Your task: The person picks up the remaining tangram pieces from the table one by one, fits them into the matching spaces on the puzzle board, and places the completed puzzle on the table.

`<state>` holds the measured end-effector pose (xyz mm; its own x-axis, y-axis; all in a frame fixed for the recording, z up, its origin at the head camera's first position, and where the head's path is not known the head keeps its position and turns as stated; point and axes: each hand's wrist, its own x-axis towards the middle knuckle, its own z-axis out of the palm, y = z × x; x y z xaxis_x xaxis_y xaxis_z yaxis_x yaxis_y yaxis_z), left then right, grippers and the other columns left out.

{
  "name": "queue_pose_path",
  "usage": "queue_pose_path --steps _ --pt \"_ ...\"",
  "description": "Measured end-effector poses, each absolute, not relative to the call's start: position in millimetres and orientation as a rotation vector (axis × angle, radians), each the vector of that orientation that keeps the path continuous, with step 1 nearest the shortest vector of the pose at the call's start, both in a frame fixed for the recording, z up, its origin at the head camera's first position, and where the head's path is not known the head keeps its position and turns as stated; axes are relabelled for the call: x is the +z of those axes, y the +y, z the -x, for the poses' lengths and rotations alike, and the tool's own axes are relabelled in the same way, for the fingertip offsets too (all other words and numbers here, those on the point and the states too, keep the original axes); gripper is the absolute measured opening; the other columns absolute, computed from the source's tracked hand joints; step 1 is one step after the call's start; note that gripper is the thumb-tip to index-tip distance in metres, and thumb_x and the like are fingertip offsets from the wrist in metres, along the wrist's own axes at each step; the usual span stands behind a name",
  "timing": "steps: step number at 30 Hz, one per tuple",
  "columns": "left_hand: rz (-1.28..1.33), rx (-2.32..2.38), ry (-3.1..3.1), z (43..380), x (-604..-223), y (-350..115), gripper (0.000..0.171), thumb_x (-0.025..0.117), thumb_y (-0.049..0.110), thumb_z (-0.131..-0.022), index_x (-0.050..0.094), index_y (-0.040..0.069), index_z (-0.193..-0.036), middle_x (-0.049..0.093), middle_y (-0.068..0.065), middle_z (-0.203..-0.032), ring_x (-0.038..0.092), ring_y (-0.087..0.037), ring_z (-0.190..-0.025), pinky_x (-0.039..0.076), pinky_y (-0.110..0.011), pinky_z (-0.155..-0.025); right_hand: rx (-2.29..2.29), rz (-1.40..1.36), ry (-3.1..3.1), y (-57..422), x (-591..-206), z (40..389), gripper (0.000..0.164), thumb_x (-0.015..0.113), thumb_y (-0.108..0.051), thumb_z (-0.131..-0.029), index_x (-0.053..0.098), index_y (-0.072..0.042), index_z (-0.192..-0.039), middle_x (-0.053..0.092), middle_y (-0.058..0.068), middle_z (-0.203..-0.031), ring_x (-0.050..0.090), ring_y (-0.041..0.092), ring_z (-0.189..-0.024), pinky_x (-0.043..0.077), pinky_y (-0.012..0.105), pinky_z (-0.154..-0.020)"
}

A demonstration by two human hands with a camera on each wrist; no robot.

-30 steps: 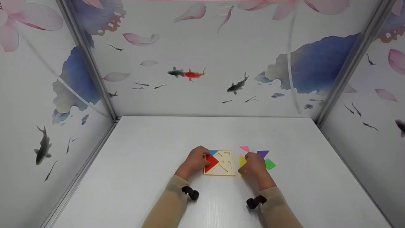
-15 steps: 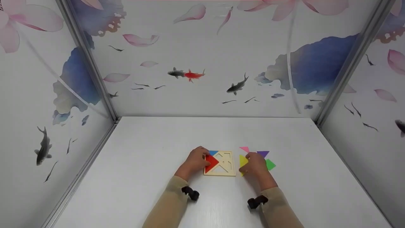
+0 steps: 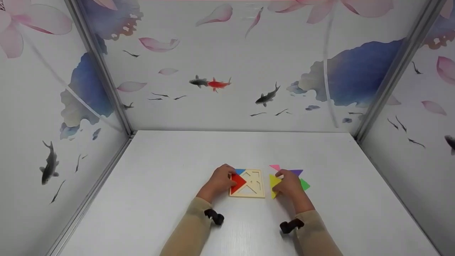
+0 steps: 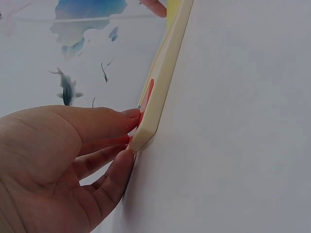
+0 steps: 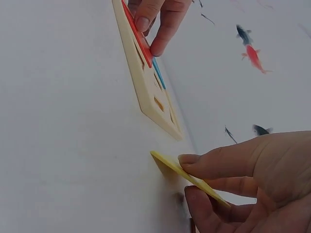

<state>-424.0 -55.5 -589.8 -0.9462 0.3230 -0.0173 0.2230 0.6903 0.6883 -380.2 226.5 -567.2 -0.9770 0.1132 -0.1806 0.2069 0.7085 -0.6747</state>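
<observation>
A pale wooden tangram board (image 3: pixel 262 185) lies on the white table, with a red triangle (image 3: pixel 239 182) and a blue triangle (image 3: pixel 240 171) in its left part. My left hand (image 3: pixel 220 180) grips the board's left edge, thumb on the red triangle. In the right wrist view, a yellow triangle (image 5: pixel 171 164) is tilted up off the table, pinched between the thumb and fingers of my right hand (image 5: pixel 252 179). From the head view, my right hand (image 3: pixel 289 185) stands just right of the board. It partly covers a purple piece (image 3: pixel 297 172) and a green piece (image 3: pixel 304 184).
A small pink piece (image 3: pixel 275 166) lies beyond the yellow triangle. Black wrist cameras (image 3: pixel 214 216) are strapped over both sleeves. Printed wall panels (image 3: pixel 220 110) enclose the white table (image 3: pixel 170 160) at the back and on both sides.
My right hand has shifted slightly right, uncovering more of the yellow triangle and covering more of the purple and green pieces. The left hand and the board have stayed put.
</observation>
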Motion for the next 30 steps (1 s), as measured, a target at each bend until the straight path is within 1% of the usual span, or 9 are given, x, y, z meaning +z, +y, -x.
queue_pose_path --steps 4,7,10,15,18,23,26,30 --pt "-0.439 1.102 2.754 425.0 -591.7 -55.2 0.036 0.078 0.016 -0.094 0.074 0.008 -0.129 0.064 -0.004 -0.134 0.058 -0.023 -0.120 0.051 -0.044 -0.113 -1.183 -0.277 2.755 227.8 -567.0 381.4 0.047 0.080 -0.003 -0.087 0.064 0.000 -0.131 0.066 0.026 -0.132 0.064 0.034 -0.106 0.063 0.040 -0.088" --pt "-0.435 1.099 2.753 425.9 -592.8 -55.2 0.037 0.078 0.016 -0.094 0.073 0.009 -0.130 0.064 -0.004 -0.134 0.058 -0.022 -0.119 0.051 -0.043 -0.112 -1.224 -0.275 2.755 228.2 -566.2 381.4 0.042 0.077 -0.004 -0.089 0.066 0.001 -0.129 0.066 0.027 -0.132 0.065 0.033 -0.105 0.063 0.038 -0.086" --pt "-0.449 1.091 2.760 425.9 -592.5 -56.0 0.037 0.079 0.017 -0.094 0.073 0.009 -0.130 0.064 -0.003 -0.133 0.058 -0.021 -0.118 0.052 -0.043 -0.112 -1.263 -0.273 2.772 227.3 -564.5 381.1 0.035 0.076 -0.004 -0.090 0.068 0.002 -0.124 0.067 0.027 -0.129 0.066 0.032 -0.104 0.062 0.038 -0.084" --pt "-0.549 1.098 2.781 424.9 -589.7 -58.6 0.034 0.080 0.012 -0.091 0.075 0.004 -0.125 0.065 -0.007 -0.131 0.059 -0.023 -0.113 0.053 -0.043 -0.106 -1.348 -0.304 2.798 225.3 -562.8 381.3 0.027 0.076 -0.003 -0.091 0.071 0.001 -0.117 0.069 0.024 -0.120 0.066 0.031 -0.100 0.062 0.036 -0.083" --pt "-0.577 1.100 2.786 424.0 -589.4 -57.5 0.033 0.081 0.011 -0.091 0.075 0.003 -0.123 0.065 -0.009 -0.130 0.059 -0.024 -0.112 0.053 -0.043 -0.104 -1.376 -0.338 2.804 226.8 -563.9 382.6 0.027 0.076 -0.004 -0.093 0.072 0.000 -0.119 0.068 0.022 -0.120 0.065 0.031 -0.103 0.062 0.038 -0.089" --pt "-0.547 1.098 2.775 422.5 -588.6 -53.4 0.034 0.080 0.013 -0.092 0.074 0.004 -0.125 0.065 -0.008 -0.131 0.059 -0.024 -0.113 0.052 -0.044 -0.107 -1.452 -0.424 2.765 230.8 -567.3 385.4 0.029 0.071 -0.006 -0.098 0.071 -0.002 -0.127 0.066 0.021 -0.128 0.062 0.032 -0.110 0.060 0.041 -0.100" --pt "-0.515 1.123 2.755 421.6 -587.3 -51.8 0.034 0.080 0.013 -0.093 0.074 0.004 -0.125 0.064 -0.008 -0.131 0.058 -0.024 -0.113 0.053 -0.044 -0.106 -1.527 -0.478 2.742 233.0 -569.1 385.9 0.028 0.069 -0.009 -0.100 0.072 -0.004 -0.128 0.065 0.021 -0.131 0.061 0.032 -0.111 0.060 0.038 -0.099" --pt "-0.465 1.132 2.756 420.5 -586.2 -51.6 0.033 0.081 0.011 -0.092 0.074 0.005 -0.124 0.064 -0.007 -0.131 0.058 -0.022 -0.111 0.053 -0.042 -0.105 -1.615 -0.475 2.707 235.1 -570.2 382.9 0.027 0.069 -0.012 -0.102 0.072 -0.006 -0.128 0.064 0.019 -0.132 0.059 0.030 -0.110 0.060 0.029 -0.090"
